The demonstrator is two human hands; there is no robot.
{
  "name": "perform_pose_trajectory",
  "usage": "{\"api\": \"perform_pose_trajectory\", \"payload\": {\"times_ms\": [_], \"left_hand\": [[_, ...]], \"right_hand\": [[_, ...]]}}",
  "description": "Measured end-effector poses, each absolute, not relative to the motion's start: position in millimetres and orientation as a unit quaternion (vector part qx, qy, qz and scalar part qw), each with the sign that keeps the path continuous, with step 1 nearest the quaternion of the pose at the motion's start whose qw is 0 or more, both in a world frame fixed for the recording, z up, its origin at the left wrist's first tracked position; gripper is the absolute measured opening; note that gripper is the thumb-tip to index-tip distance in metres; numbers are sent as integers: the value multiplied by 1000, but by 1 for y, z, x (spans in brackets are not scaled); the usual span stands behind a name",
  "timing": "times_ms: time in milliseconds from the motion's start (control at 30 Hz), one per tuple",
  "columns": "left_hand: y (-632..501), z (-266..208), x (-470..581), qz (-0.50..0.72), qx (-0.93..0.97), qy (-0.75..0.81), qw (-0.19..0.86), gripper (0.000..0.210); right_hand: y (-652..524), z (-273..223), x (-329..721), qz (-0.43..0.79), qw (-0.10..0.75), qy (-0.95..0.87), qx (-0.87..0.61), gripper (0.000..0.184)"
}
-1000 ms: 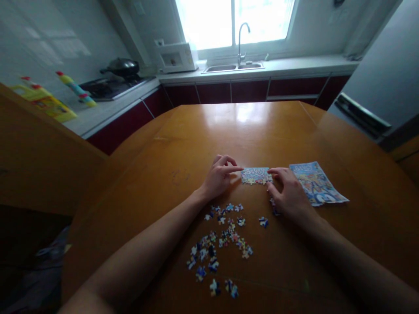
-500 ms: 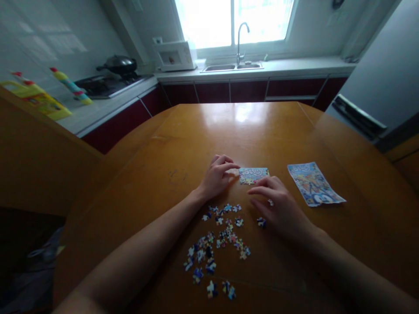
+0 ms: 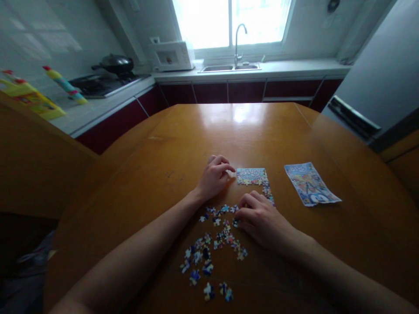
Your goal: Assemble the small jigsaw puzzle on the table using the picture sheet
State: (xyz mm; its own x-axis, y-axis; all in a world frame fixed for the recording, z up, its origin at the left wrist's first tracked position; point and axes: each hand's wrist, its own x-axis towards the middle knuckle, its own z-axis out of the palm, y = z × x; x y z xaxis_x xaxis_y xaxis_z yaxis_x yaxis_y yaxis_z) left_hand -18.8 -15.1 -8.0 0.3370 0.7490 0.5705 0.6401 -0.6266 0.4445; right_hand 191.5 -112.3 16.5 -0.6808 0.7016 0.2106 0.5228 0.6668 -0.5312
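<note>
A partly joined jigsaw puzzle (image 3: 250,175) lies on the wooden table, with a strip of joined pieces running down its right side. My left hand (image 3: 215,176) rests at the puzzle's left edge, its index finger stretched toward the corner and the other fingers loosely bent, holding nothing. Below the puzzle, my right hand (image 3: 258,216) has its thumb and fingertips closed around a small puzzle piece (image 3: 235,223) on the table. Loose puzzle pieces (image 3: 198,255) are scattered nearer to me, between my forearms. My right hand hides part of the table beneath it.
A creased picture sheet (image 3: 310,183) lies right of the puzzle on the table (image 3: 183,135). Past the table's far edge are a counter with a sink (image 3: 219,68), a microwave (image 3: 173,56) and a wok (image 3: 116,64) on the stove. A fridge (image 3: 376,83) stands at the right.
My right hand has moved left and toward me, from beside the puzzle's lower edge to a loose piece. The puzzle's right-hand strip now shows. My left hand stays at the puzzle's edge.
</note>
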Motion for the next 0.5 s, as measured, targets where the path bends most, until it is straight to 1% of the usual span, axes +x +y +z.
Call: {"api": "perform_pose_trajectory", "payload": {"times_ms": [100, 167, 233, 300, 400, 500], "left_hand": [[-16, -7, -18, 388, 818, 420, 70, 27], [-17, -5, -18, 391, 823, 406, 67, 24], [-19, -1, -16, 395, 832, 385, 60, 21], [-22, 4, -14, 400, 841, 361, 50, 18], [-30, 11, -9, 412, 847, 333, 37, 13], [-38, 15, -5, 392, 869, 297, 44, 13]], "right_hand": [[-114, 18, 191, 249, 215, -884, -333, 3], [-114, 18, 190, 299, 235, -861, -337, 7], [-112, 19, 191, 365, 275, -806, -376, 9], [-107, 20, 193, 412, 334, -728, -435, 6], [-94, 23, 201, 429, 415, -632, -495, 7], [-83, 24, 210, 434, 448, -585, -518, 10]]}}
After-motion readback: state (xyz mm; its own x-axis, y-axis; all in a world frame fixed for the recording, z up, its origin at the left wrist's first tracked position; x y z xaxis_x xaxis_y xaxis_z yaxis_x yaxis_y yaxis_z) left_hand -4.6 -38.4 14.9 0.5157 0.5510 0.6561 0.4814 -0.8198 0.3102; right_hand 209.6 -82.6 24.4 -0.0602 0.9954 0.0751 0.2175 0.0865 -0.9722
